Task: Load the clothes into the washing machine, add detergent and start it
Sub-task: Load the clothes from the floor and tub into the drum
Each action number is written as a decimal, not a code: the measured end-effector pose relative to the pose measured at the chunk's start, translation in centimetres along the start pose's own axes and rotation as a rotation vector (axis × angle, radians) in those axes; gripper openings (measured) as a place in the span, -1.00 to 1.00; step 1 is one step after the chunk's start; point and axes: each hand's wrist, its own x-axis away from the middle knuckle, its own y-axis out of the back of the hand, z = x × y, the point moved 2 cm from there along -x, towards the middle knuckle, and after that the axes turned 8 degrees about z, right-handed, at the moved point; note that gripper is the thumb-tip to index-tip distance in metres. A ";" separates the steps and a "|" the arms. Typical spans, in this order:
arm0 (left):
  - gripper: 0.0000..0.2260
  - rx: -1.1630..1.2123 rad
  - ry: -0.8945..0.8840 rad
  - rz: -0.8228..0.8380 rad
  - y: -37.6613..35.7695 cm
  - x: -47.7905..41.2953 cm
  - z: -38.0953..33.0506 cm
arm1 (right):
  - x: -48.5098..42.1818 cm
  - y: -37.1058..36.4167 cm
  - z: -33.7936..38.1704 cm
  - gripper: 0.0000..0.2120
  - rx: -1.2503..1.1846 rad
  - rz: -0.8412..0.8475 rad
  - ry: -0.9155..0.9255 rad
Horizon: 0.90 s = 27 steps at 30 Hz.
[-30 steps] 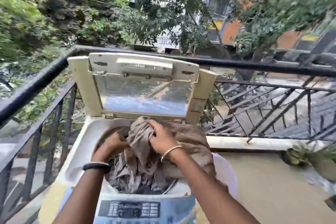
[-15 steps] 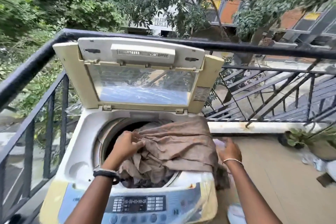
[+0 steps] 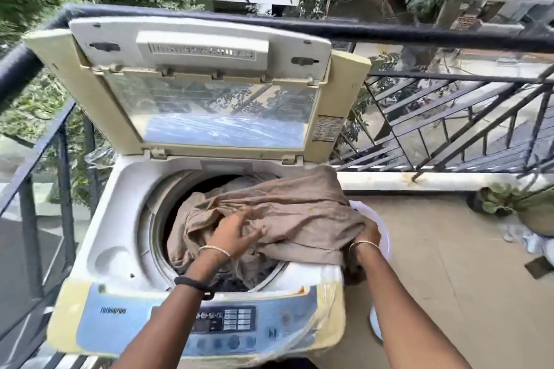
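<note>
A top-loading washing machine [image 3: 120, 225] stands with its lid [image 3: 90, 93] raised against the railing. A large brown cloth [image 3: 299, 213] lies half in the drum and half draped over the machine's right rim; darker clothes show beneath it in the drum. My left hand [image 3: 233, 237] rests on the cloth over the drum with fingers stretched out to the right. My right hand [image 3: 367, 238] is at the cloth's hanging right edge, over a white basin [image 3: 382, 228]; the cloth hides its fingers. The control panel [image 3: 224, 320] faces me at the front.
A black balcony railing [image 3: 419, 34] runs behind and to the left of the machine. A potted plant [image 3: 533, 213] sits on the tiled floor at the far right. Plastic wrap covers the machine's front right corner [image 3: 326, 326].
My left hand has let go of the bunched cloth and now lies flat on it. My right hand has moved in under the cloth's right edge. The camera has moved closer to the machine.
</note>
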 end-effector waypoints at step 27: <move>-0.65 0.405 -0.323 -0.693 8.8 7.5 -6.0 | 8.0 4.0 6.5 0.06 0.731 0.404 0.572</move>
